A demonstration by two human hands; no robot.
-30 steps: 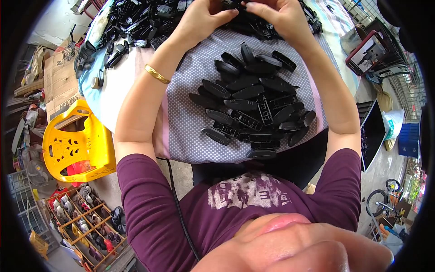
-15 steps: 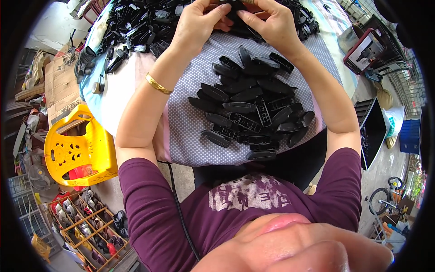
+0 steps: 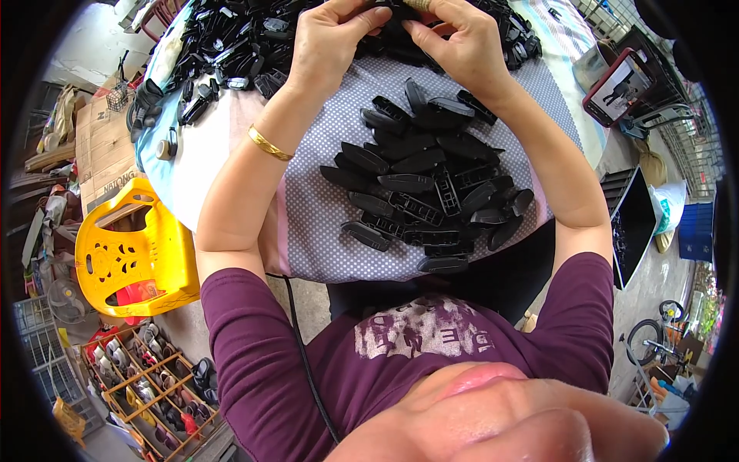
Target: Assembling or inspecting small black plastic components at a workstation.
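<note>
At the top of the view, over the far part of the table, my left hand (image 3: 332, 40) and my right hand (image 3: 460, 42) come together with fingers bent in a pinch. Between their fingertips is a small black plastic part (image 3: 396, 14), partly cut off by the upper edge and hard to tell from the dark heap behind. A gold bangle (image 3: 269, 144) circles my left forearm. Nearer to me, between my forearms, lies a loose pile of long, oval black plastic parts (image 3: 419, 162), some showing slotted undersides.
A large heap of small black pieces (image 3: 231, 46) covers the table's far side. The dotted cloth (image 3: 323, 258) covers the tabletop. A phone (image 3: 620, 88) leans at the right, a yellow plastic chair (image 3: 173, 266) stands at the left, and a shoe rack (image 3: 150, 385) stands beyond it.
Both hands stay at the far heap, with small shifts of the fingers and my right hand slightly turned. The near pile looks the same.
</note>
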